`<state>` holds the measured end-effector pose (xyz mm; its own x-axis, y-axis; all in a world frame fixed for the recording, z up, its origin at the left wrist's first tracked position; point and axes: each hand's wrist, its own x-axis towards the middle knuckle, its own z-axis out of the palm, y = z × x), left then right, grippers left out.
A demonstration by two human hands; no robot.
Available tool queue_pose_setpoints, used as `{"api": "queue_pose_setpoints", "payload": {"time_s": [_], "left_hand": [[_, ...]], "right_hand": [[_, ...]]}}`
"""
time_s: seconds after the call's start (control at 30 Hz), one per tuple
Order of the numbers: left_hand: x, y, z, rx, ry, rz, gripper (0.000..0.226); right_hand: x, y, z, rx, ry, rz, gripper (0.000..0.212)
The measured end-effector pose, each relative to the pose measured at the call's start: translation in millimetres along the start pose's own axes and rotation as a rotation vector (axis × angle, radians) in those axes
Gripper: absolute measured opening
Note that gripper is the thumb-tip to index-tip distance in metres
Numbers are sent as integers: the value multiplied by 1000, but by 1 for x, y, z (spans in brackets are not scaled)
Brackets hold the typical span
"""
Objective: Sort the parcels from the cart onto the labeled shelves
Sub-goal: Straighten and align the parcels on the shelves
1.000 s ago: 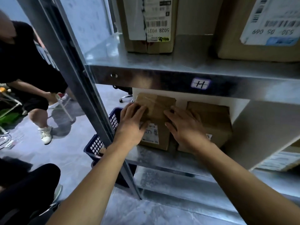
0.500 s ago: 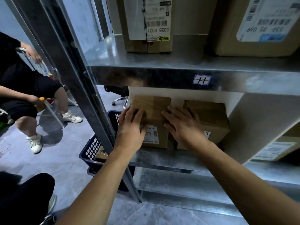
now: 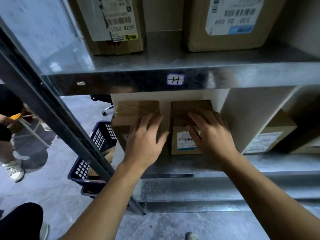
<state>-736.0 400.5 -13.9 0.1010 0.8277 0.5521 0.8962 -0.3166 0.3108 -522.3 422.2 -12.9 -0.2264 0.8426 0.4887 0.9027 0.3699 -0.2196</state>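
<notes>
Two small cardboard parcels stand side by side on the metal shelf (image 3: pixel 190 168) under the label H (image 3: pixel 175 79). My left hand (image 3: pixel 147 137) lies with straight fingers on the front and top of the left parcel (image 3: pixel 131 113). My right hand (image 3: pixel 210 134) rests spread over the right parcel (image 3: pixel 183 111), partly covering its white label (image 3: pixel 186 141). A narrow gap separates the two parcels.
Larger labelled boxes (image 3: pixel 226 25) stand on the shelf above. Another labelled box (image 3: pixel 271 135) sits right of a white divider (image 3: pixel 251 115). A blue basket (image 3: pixel 102 135) sits on the floor behind the steel upright (image 3: pixel 57 118). A person's legs (image 3: pixel 10 153) are at the left.
My right hand has shifted from the gap onto the right parcel. My left hand has slid rightward on the left parcel. The view has moved closer and leftward.
</notes>
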Motion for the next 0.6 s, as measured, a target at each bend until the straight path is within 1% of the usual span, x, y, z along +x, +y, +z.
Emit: {"api": "queue_pose_setpoints", "payload": {"time_s": [0.07,0.17,0.3,0.4,0.5,0.6], "left_hand": [[4,13,11,-30,-34,33,48],[11,28,26,-59,-81,41,51],[22,42,36,-24,-67,88,53],[28,45,37,49,-77,120,52],[27,35,34,133,-96,90,54],[21,17,23,185,-59,29,54]], "right_hand": [[-5,11,-3,7,-4,46,43],[-8,24,-4,11,-17,115,46],[-8,37,0,130,-72,187,49],[-9,43,3,178,-90,205,50],[-7,45,2,191,-131,216,49],[-6,43,-3,156,-76,155,47]]}}
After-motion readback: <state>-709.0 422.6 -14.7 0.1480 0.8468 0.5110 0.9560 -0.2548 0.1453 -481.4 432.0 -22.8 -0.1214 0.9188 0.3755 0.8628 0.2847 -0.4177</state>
